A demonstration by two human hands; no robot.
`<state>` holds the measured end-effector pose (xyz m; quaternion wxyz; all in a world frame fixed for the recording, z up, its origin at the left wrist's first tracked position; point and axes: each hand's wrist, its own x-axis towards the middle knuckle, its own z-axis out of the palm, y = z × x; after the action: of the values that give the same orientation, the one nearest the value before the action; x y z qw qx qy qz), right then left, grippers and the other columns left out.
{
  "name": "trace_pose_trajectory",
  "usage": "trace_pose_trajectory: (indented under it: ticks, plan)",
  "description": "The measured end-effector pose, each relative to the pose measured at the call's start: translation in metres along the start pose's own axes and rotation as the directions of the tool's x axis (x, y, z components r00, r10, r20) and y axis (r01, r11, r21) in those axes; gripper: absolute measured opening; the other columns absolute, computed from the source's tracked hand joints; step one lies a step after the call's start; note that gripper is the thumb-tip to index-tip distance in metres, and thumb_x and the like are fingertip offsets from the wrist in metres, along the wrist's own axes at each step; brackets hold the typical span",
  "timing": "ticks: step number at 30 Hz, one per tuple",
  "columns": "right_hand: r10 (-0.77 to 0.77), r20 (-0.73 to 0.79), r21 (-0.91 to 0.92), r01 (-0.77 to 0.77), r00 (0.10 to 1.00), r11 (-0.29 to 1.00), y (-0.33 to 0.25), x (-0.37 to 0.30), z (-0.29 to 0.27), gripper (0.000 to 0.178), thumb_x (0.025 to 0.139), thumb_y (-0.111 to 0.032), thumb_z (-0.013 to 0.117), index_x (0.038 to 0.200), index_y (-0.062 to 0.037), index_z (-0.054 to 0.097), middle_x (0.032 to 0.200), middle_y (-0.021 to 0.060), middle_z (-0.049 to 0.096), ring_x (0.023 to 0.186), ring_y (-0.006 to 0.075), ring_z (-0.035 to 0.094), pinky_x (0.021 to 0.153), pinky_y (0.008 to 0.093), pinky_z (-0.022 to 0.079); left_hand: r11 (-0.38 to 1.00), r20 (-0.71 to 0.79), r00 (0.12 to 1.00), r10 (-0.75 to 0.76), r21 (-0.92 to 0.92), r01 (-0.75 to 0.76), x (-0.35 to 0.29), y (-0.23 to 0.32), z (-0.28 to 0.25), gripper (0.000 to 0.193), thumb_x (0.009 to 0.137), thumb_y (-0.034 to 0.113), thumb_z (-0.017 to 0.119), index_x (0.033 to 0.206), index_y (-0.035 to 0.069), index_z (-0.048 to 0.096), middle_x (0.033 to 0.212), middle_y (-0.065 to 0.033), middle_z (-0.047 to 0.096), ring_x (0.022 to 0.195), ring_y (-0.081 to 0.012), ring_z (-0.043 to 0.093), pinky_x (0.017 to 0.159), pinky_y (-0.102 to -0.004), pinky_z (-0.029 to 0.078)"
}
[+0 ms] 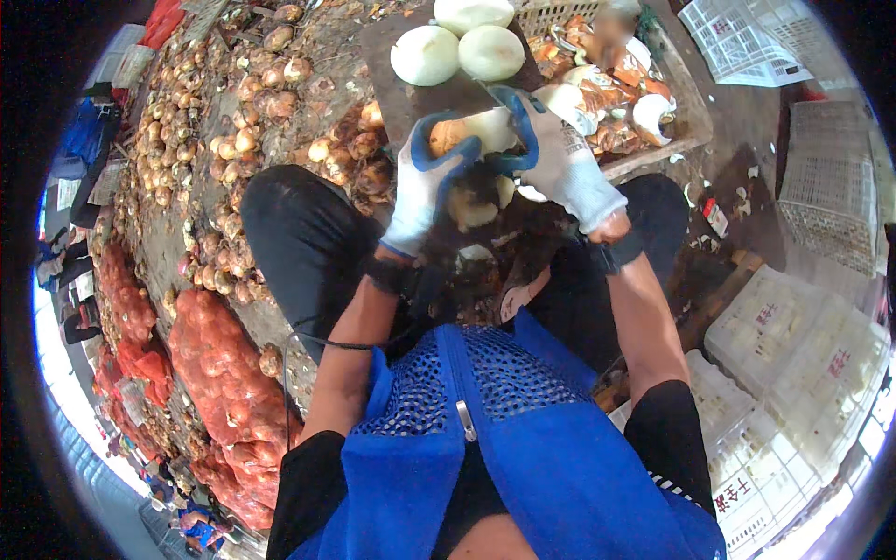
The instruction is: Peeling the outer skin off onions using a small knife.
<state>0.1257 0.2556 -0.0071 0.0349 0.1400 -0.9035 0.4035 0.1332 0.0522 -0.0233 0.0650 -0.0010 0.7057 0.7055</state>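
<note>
Over a dark board (397, 103), my left hand (420, 182), in a white glove with blue-coated fingers, is closed round the left end of an onion (448, 137). Brown-orange skin covers that end, while the other end is bare and pale. My right hand (560, 159), gloved alike, curls its finger and thumb round the pale end; whether it also grips a small tool I cannot make out. Just beyond my hands, a peeled onion (423, 56), a second peeled onion (491, 53) and a third peeled onion (473, 13) sit together on the board.
Right of the board stands a crate (693, 126) heaped with onion skins (597, 89). Unpeeled onions (271, 98) cover the ground at left, beside red mesh sacks (215, 359) full of onions. White plastic crates (784, 327) line the right side. My knees flank the work area.
</note>
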Motion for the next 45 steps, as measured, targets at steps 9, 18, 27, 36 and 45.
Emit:
trace_pose_trajectory:
  ticks: [9,18,27,36,45]
  plan:
    - [0.071,0.074,0.327,-0.092,0.995,0.94,0.024,0.003,0.006,0.06,0.078,-0.009,0.081,0.131,-0.006,0.054,0.104,0.0051,0.064,0.087,0.0113,0.06,0.078,0.0283,0.053,1.0,-0.021,1.0,0.004,0.02,-0.003,0.004,0.004,-0.008,0.035,0.089,0.016,0.072,0.118,-0.001,0.062,0.106,-0.0052,0.068,0.094,-0.0114,0.062,0.084,-0.0273,0.051]
    - [0.35,0.202,0.81,-0.357,0.915,0.465,0.035,-0.001,-0.02,0.05,0.083,-0.009,0.078,0.126,-0.003,0.054,0.092,0.002,0.065,0.069,0.0044,0.058,0.059,0.0224,0.049,0.994,0.016,0.997,-0.069,-0.082,0.07,0.003,0.002,-0.005,0.04,0.09,0.021,0.071,0.12,-0.003,0.061,0.106,-0.0071,0.067,0.093,-0.0116,0.062,0.081,-0.0265,0.051]
    - [0.395,0.052,0.952,-0.165,0.917,0.258,0.033,-0.035,-0.079,0.018,0.099,-0.019,0.057,0.113,-0.0084,0.054,0.065,-0.0034,0.045,0.055,0.0075,0.043,0.049,0.0238,0.036,0.921,0.125,0.966,-0.227,-0.295,0.255,0.03,0.03,0.056,0.044,0.093,0.024,0.068,0.13,0.003,0.059,0.119,-0.005,0.064,0.104,-0.0121,0.06,0.088,-0.0279,0.051]
    - [0.413,-0.03,0.814,-0.217,0.91,0.539,-0.007,-0.041,-0.1,0.028,0.096,-0.018,0.062,0.119,-0.0055,0.052,0.072,0.0007,0.055,0.056,0.0108,0.052,0.052,0.0266,0.045,0.92,0.276,0.881,0.384,-0.04,-0.389,0.053,0.061,0.046,0.041,0.1,0.019,0.056,0.138,0.003,0.05,0.129,-0.0089,0.058,0.116,-0.0167,0.057,0.096,-0.0323,0.05]
    - [0.232,0.2,0.769,-0.299,0.952,0.565,-0.053,-0.021,-0.066,0.042,0.088,-0.016,0.073,0.125,-0.0027,0.058,0.11,0.0037,0.066,0.092,0.0094,0.061,0.077,0.0259,0.052,0.963,0.358,0.896,0.264,-0.045,-0.266,-0.002,0.086,0.017,0.068,0.084,0.016,0.077,0.143,0.003,0.046,0.132,-0.0077,0.057,0.121,-0.0156,0.053,0.103,-0.0317,0.043]
